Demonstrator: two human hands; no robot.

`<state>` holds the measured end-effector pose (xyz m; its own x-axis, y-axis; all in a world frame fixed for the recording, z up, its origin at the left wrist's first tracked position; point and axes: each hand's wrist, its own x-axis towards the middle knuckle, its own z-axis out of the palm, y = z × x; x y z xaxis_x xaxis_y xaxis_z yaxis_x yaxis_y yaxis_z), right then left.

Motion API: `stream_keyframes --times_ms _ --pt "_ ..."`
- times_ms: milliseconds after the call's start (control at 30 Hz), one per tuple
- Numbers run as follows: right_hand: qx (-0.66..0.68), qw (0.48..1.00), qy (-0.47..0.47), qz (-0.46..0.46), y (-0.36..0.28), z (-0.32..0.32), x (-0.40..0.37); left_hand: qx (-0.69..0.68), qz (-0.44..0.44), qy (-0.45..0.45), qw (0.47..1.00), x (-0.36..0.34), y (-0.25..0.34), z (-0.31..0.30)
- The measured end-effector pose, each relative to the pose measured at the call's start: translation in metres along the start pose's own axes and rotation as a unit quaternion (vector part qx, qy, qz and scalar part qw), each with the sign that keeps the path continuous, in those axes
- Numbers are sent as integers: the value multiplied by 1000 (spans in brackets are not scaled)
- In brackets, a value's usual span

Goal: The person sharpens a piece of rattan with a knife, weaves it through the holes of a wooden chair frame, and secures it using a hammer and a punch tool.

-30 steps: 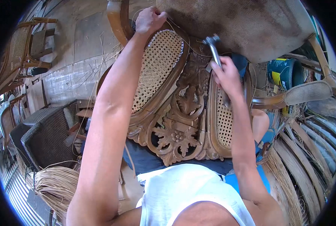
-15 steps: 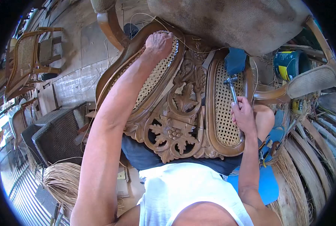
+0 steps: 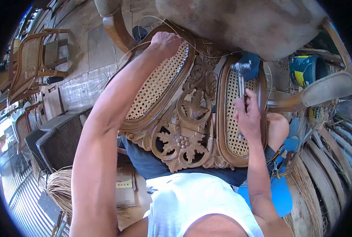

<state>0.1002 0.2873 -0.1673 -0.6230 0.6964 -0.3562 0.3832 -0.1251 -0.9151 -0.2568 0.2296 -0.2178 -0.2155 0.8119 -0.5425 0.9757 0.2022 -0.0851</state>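
Head cam: right hand [image 3: 248, 116] has its fingers wrapped round the hammer [image 3: 241, 86], which has shifted toward the carved frame's [image 3: 183, 143] top edge, so probably between taps. Left hand [image 3: 166, 44] covers the left cane panel's [image 3: 160, 87] top; can't tell its grip. Frame's across the lap [image 3: 136, 153].

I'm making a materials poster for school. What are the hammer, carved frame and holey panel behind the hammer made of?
Hammer: seemingly polished metal, from its silvery glints. Carved frame: brown wood, maybe stained, judging by its cut shapes and sheen. Holey panel: probably natural cane, unpainted-looking, with pale strands woven around holes.
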Motion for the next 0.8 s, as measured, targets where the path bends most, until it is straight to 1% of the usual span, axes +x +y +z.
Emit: stream_keyframes --times_ms 67,133,200,267,333,367,400,433,467,500,533,600,667,733,767,800 --pt "-19 1000 -25 -1 -1 14 26 -106 -85 84 987 -42 11 -16" --pt "-148 982 -32 -117 17 29 58 -160 -135 164 964 -86 15 -13" --pt "-160 980 -27 -113 5 51 80 -231 -184 133 946 -131 14 -20" --pt "-173 978 -21 -111 -2 71 103 -275 -223 182 917 -177 9 -8" --pt "-214 959 5 -184 -3 84 127 -247 -284 167 911 -216 3 -5" --pt "-218 959 6 -182 0 89 137 -291 -275 226 888 -235 -8 11" --pt "-228 957 -11 -182 5 93 146 -354 -298 247 851 -248 -11 15" --pt "-237 954 -28 -182 11 96 154 -414 -318 272 808 -262 -14 19" --pt "-240 953 -29 -182 17 99 163 -490 -368 257 747 -274 -12 13" --pt "-239 948 -26 -209 23 101 169 -537 -365 295 701 -280 -14 20" --pt "-237 943 -23 -235 29 103 172 -538 -366 294 700 -283 -19 30" --pt "-235 942 -22 -240 27 106 175 -560 -339 374 656 -282 -24 55" --pt "-235 941 -20 -243 20 108 176 -571 -327 382 649 -272 -20 73" --pt "-230 947 -22 -225 10 111 175 -596 -330 412 605 -264 -18 84" --pt "-230 947 -22 -225 11 113 175 -609 -337 437 570 -260 -16 84" --pt "-246 941 -27 -230 12 115 176 -609 -336 437 570 -258 -15 84"
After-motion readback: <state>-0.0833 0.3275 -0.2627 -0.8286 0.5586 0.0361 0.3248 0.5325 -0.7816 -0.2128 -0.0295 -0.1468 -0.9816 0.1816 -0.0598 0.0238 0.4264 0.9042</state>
